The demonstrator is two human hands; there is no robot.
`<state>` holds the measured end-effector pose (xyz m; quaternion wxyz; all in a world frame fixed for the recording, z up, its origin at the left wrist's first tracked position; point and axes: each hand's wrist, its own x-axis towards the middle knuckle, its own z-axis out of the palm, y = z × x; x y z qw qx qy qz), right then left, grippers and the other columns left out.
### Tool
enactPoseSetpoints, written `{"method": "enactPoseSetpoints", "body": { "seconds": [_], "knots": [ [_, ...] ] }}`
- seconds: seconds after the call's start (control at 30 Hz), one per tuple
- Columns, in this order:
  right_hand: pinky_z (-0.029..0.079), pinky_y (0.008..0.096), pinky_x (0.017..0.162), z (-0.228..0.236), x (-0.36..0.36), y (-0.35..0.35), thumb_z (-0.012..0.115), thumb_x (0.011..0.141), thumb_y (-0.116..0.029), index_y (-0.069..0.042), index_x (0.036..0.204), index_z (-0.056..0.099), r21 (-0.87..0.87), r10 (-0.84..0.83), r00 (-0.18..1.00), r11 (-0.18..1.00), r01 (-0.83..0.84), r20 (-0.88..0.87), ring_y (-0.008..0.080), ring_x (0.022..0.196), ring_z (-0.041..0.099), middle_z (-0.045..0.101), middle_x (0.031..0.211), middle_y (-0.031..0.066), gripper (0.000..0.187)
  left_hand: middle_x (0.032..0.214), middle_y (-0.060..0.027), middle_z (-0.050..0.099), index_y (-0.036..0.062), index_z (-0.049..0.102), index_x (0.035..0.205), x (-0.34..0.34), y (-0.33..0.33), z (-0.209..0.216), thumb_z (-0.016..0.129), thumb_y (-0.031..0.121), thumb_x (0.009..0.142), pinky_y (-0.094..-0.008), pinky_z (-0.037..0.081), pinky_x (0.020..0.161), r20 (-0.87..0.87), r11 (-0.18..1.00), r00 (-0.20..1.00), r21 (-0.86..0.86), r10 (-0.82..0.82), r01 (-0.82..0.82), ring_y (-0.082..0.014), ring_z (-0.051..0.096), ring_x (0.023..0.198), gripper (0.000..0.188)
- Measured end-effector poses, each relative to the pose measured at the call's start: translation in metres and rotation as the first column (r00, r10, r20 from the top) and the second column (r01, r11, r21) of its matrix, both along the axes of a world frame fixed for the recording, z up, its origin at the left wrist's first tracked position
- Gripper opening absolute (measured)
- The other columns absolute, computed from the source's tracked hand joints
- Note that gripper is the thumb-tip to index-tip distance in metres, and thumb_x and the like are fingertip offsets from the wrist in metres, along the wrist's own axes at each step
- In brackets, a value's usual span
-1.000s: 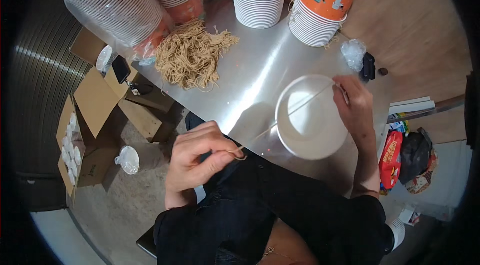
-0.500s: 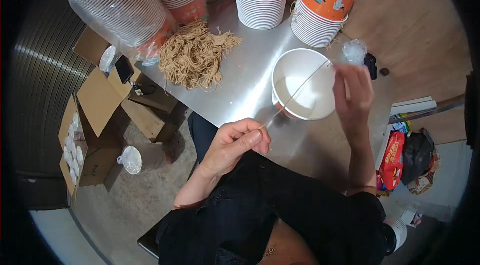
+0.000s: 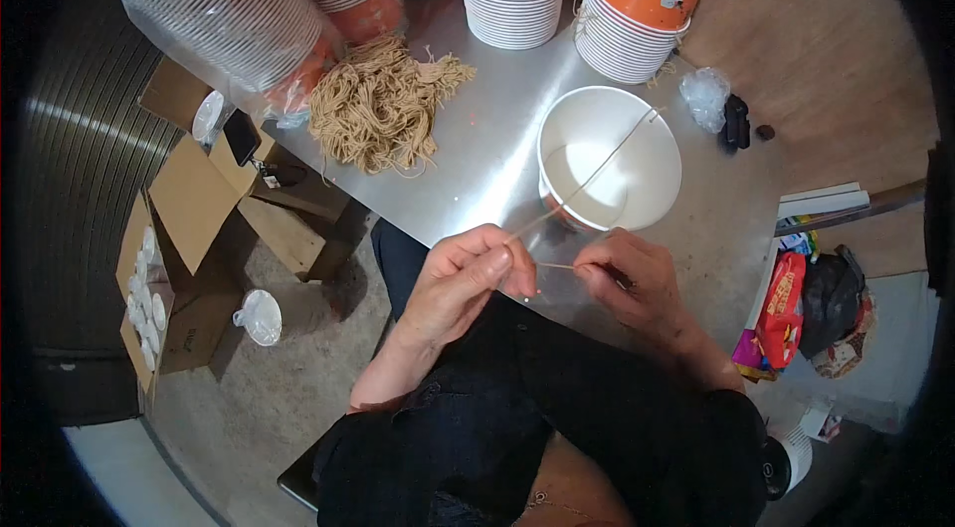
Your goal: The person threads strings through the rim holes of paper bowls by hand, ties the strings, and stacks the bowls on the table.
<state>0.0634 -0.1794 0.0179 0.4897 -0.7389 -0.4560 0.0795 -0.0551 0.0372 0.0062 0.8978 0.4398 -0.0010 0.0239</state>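
Note:
A white-lined paper bucket (image 3: 659, 179) stands upright on the metal table, its mouth facing me. A thin tan cord (image 3: 615, 153) stretches across that mouth from the far right rim down to my left hand (image 3: 448, 286), which pinches it between thumb and fingers. My right hand (image 3: 639, 286), just below the bucket, is closed on another length of the same cord, and a short span runs between both hands. Whether the cord passes through the near rim is hidden. Beyond my left hand lies a tangled heap of tan cords (image 3: 376, 114).
Nested orange-and-white paper buckets (image 3: 512, 9) and a second stack (image 3: 637, 19) stand at the table's far side. Plastic-wrapped stacks (image 3: 224, 9) lean at far left. Crumpled clear plastic (image 3: 704, 99) lies beside a black object (image 3: 735, 122). Left on the floor stands an open cardboard box (image 3: 199, 328).
My right hand has come down and left from the bucket's right rim to beside my left hand, now gripping cord there. My left hand has kept its pinch.

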Motion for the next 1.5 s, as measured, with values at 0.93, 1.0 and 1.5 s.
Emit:
{"method": "enactPoseSetpoints", "body": {
  "seconds": [0.93,1.0,1.5],
  "knots": [
    [0.055,0.0382,0.063,0.001,-0.002,0.017,0.070,0.097,-0.013,-0.005,0.097,0.069,-0.100,-0.026,0.994,0.994,0.036,0.104,0.0287,0.072,0.073,0.071,0.080,0.0113,0.008,0.119,-0.0126,0.064,-0.0011,0.049,0.141,0.015,0.006,-0.025,0.064,0.008,0.103,-0.0257,0.048,0.076,0.231,0.540,0.784,0.614,0.576,-0.576,-0.0097,0.056,0.082,0.041],
    [0.055,0.0395,0.064,0.002,0.001,0.022,0.071,0.096,-0.012,-0.006,0.096,0.068,-0.074,-0.024,0.979,0.996,0.040,0.204,0.0309,0.074,0.073,0.072,0.081,0.0114,0.006,0.128,-0.0159,0.065,-0.0017,0.046,0.144,0.005,0.000,-0.020,0.062,0.004,0.104,-0.0258,0.051,0.075,0.325,0.505,0.801,0.642,0.502,-0.577,-0.0090,0.056,0.082,0.043],
    [0.055,0.0354,0.061,0.067,-0.005,0.014,0.076,0.094,-0.019,-0.008,0.108,0.069,-0.133,0.121,0.954,0.978,-0.162,-0.274,0.0224,0.069,0.073,0.073,0.080,0.0063,0.019,0.084,0.0025,0.063,0.0020,0.071,0.110,0.016,-0.002,-0.019,0.071,0.010,0.101,-0.0236,0.043,0.066,0.140,0.668,0.955,0.687,0.263,-0.285,-0.0055,0.054,0.074,0.012]
  ]
}}
